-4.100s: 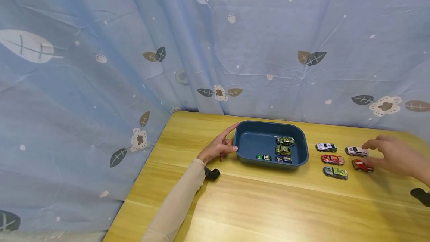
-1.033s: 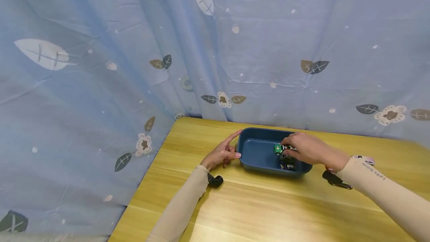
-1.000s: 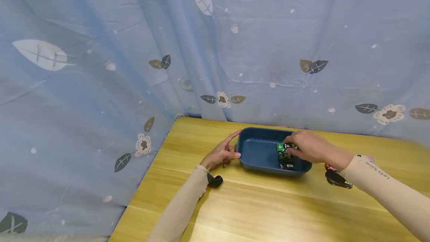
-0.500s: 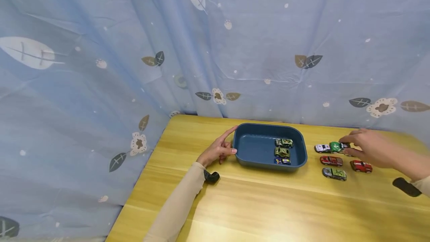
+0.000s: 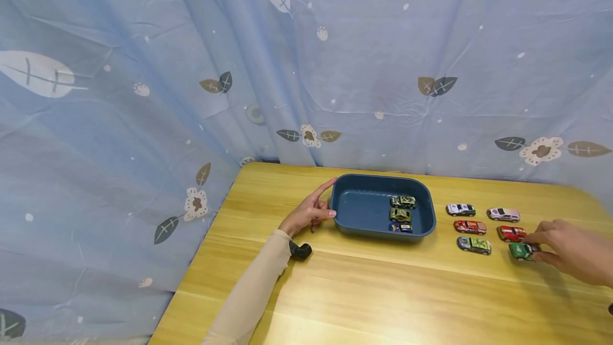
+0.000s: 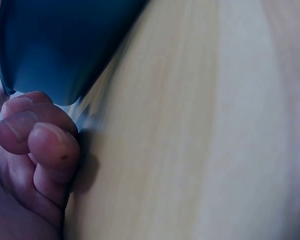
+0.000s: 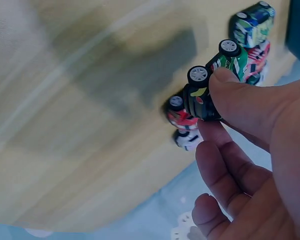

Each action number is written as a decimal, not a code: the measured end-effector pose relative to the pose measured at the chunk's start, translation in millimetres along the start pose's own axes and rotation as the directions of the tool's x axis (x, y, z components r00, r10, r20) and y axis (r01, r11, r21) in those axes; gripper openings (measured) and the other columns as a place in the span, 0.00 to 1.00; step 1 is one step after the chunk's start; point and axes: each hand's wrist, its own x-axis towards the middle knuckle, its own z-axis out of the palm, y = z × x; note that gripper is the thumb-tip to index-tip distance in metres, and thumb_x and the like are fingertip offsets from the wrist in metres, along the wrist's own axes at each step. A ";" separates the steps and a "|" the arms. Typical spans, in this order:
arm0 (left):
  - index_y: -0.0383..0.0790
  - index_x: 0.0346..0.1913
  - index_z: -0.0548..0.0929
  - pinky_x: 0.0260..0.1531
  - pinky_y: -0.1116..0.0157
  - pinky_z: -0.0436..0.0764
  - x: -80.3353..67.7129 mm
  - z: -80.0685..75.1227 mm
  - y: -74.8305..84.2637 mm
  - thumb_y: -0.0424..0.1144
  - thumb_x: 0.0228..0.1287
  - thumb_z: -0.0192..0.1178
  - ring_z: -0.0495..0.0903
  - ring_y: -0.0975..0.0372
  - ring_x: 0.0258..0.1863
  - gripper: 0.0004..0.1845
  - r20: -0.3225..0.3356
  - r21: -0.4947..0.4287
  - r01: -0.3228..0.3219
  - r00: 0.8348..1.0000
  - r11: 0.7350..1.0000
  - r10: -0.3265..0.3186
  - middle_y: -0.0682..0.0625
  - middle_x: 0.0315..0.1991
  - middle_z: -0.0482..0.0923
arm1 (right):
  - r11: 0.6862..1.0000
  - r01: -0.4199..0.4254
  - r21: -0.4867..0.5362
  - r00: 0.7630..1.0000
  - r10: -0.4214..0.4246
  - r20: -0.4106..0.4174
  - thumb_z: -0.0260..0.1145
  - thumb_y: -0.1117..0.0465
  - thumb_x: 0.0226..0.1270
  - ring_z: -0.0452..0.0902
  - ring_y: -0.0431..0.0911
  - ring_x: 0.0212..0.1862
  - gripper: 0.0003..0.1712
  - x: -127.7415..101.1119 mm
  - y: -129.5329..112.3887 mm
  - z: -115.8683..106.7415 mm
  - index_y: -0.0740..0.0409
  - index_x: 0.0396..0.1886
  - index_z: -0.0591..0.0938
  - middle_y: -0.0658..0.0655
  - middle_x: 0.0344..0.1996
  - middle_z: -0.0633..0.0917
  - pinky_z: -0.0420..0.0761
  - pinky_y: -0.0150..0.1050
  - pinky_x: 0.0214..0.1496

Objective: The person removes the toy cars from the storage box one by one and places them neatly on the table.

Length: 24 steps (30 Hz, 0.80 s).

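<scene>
1. The right hand pinches the green car by its dark end, likely to keep the fingers off the red car just beyond.
2. The green car lies just left of those fingers; I cannot tell whether it touches the counter.
3. The left hand spreads index and thumb against the tray, seemingly to steady it; its other fingers curl, gripping nothing.
4. The green car's long axis runs left-right, green end pointing away from the right fingers; its nose is unclear.
</scene>
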 end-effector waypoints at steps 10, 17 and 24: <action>0.66 0.86 0.52 0.14 0.61 0.65 -0.2 0.1 1.1 0.35 0.72 0.66 0.54 0.51 0.15 0.49 0.002 0.014 0.009 1.000 1.000 -0.009 0.42 0.19 0.57 | 0.998 -0.045 0.039 0.997 0.042 0.070 0.83 0.59 0.56 0.77 0.44 0.34 0.15 2.4 -6.2 12.8 0.59 0.41 0.92 0.50 0.32 0.82 0.83 0.44 0.35; 0.67 0.86 0.53 0.14 0.61 0.65 0.8 0.3 1.3 0.34 0.72 0.66 0.54 0.54 0.15 0.48 0.008 0.008 0.012 1.000 1.000 -0.012 0.46 0.19 0.58 | 0.999 -0.029 0.039 0.997 0.027 0.067 0.83 0.61 0.54 0.74 0.42 0.33 0.15 2.1 -5.8 20.0 0.58 0.41 0.92 0.49 0.32 0.81 0.80 0.39 0.33; 0.68 0.86 0.53 0.13 0.62 0.66 0.0 0.6 0.8 0.35 0.72 0.67 0.57 0.58 0.14 0.49 0.000 0.003 0.007 1.000 1.000 -0.007 0.49 0.18 0.59 | 1.000 -0.009 0.021 0.997 0.007 0.078 0.84 0.60 0.53 0.74 0.43 0.33 0.16 1.2 1.3 25.0 0.58 0.41 0.91 0.49 0.32 0.81 0.81 0.40 0.33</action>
